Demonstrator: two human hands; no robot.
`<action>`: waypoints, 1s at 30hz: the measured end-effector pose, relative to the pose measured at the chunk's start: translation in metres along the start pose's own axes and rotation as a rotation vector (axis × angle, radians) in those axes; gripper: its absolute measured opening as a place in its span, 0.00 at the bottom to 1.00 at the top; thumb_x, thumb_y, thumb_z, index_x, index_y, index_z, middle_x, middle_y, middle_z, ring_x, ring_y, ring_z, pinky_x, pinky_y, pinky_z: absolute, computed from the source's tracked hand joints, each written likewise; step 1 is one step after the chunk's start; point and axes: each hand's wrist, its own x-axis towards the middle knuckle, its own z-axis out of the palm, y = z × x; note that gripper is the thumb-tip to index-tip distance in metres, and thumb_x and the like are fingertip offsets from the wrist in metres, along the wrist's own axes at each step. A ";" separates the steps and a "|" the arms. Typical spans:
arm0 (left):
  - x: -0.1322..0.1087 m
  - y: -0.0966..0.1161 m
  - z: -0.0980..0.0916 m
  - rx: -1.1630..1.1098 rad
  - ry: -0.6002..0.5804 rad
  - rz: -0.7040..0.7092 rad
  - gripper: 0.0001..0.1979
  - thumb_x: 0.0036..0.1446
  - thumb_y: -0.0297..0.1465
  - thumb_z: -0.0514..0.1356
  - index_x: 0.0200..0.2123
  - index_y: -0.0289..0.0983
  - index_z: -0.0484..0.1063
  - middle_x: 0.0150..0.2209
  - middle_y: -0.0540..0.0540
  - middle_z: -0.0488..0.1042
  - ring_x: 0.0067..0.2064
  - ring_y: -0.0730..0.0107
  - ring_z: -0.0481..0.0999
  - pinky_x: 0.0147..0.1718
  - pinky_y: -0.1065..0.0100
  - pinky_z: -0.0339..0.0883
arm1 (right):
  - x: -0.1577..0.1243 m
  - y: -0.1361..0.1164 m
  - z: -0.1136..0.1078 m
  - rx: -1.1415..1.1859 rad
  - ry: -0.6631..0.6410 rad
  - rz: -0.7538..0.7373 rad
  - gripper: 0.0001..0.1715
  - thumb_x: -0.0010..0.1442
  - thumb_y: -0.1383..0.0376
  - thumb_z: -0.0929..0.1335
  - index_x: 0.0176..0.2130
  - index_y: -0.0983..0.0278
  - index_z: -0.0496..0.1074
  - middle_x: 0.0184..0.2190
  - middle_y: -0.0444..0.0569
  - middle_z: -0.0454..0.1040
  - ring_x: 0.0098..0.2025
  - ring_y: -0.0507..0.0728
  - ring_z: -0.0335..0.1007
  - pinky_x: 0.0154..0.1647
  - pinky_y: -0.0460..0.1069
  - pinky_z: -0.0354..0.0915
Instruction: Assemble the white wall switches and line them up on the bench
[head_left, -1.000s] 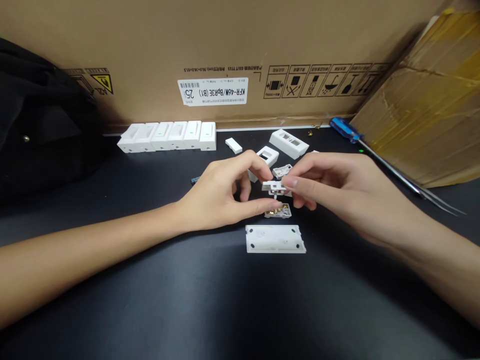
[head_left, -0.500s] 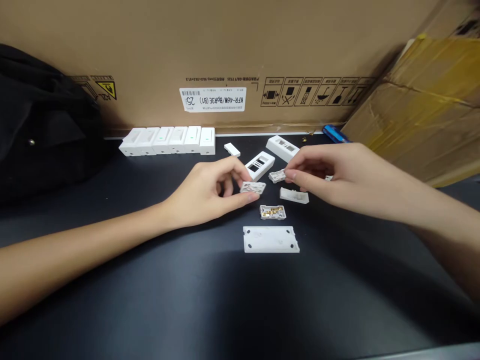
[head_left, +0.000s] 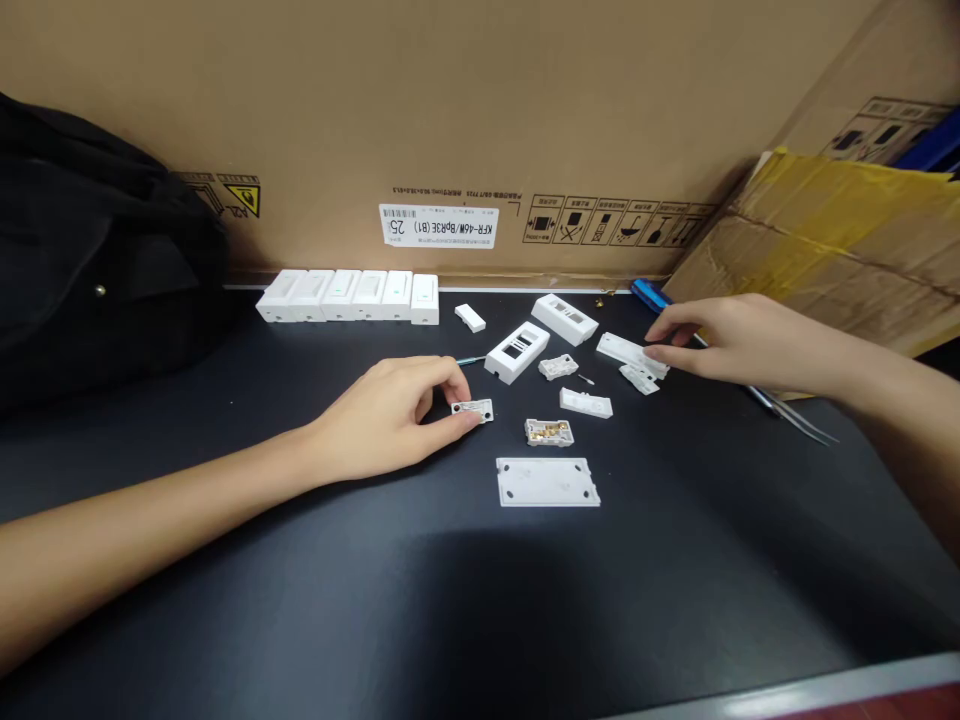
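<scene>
Here, left grip point(head_left: 397, 415) narrow on white piece point(head_left: 487, 410)

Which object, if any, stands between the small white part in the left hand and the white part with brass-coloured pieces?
Nothing visible does: only black tabletop shows between the small white part in the left hand and the white part with brass-coloured pieces, which lies to its right.

On carton point(head_left: 337, 110): label point(head_left: 439, 226) — KFR-46W/BpR3E (B1), 25; sign point(head_left: 244, 199) — A2L.

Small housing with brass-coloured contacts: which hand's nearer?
Left. The left hand is a short way left of the small housing; the right hand is farther off, right and farther back.
</scene>
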 end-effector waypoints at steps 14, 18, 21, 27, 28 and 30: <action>-0.003 -0.004 0.000 -0.016 -0.016 0.008 0.15 0.64 0.45 0.65 0.45 0.40 0.73 0.23 0.57 0.66 0.23 0.71 0.66 0.25 0.69 0.59 | 0.023 0.010 0.012 0.110 -0.010 -0.043 0.15 0.57 0.52 0.77 0.40 0.57 0.82 0.36 0.52 0.83 0.34 0.60 0.77 0.39 0.54 0.65; -0.004 -0.004 -0.002 -0.019 -0.016 0.014 0.13 0.62 0.39 0.66 0.46 0.40 0.72 0.22 0.58 0.65 0.23 0.73 0.66 0.25 0.71 0.59 | 0.031 0.016 0.010 0.057 0.004 -0.002 0.13 0.56 0.56 0.77 0.39 0.61 0.82 0.33 0.51 0.83 0.35 0.60 0.77 0.40 0.55 0.65; -0.004 -0.005 -0.001 -0.024 0.000 0.036 0.11 0.63 0.35 0.66 0.46 0.41 0.72 0.23 0.59 0.66 0.22 0.75 0.65 0.25 0.71 0.59 | 0.031 0.006 -0.002 0.055 0.076 0.069 0.12 0.57 0.55 0.76 0.38 0.61 0.82 0.32 0.49 0.83 0.35 0.60 0.78 0.41 0.56 0.65; -0.005 -0.011 0.000 -0.095 0.015 0.075 0.10 0.63 0.33 0.67 0.46 0.40 0.71 0.26 0.57 0.71 0.22 0.77 0.67 0.25 0.72 0.61 | 0.031 -0.072 -0.010 0.208 0.118 -0.433 0.16 0.64 0.51 0.71 0.43 0.56 0.85 0.41 0.48 0.84 0.38 0.58 0.78 0.38 0.53 0.67; -0.006 -0.012 -0.001 -0.099 0.022 0.082 0.11 0.62 0.32 0.67 0.46 0.41 0.71 0.26 0.57 0.71 0.22 0.77 0.68 0.25 0.73 0.61 | 0.033 -0.086 -0.007 0.222 0.073 -0.533 0.14 0.65 0.55 0.70 0.43 0.57 0.85 0.44 0.49 0.84 0.40 0.59 0.79 0.41 0.53 0.68; -0.008 -0.015 -0.002 -0.084 0.023 0.102 0.11 0.63 0.32 0.67 0.46 0.41 0.70 0.25 0.59 0.70 0.22 0.78 0.68 0.25 0.73 0.61 | 0.038 -0.107 0.001 0.255 0.065 -0.669 0.13 0.64 0.60 0.69 0.44 0.56 0.85 0.44 0.48 0.84 0.40 0.59 0.79 0.40 0.53 0.69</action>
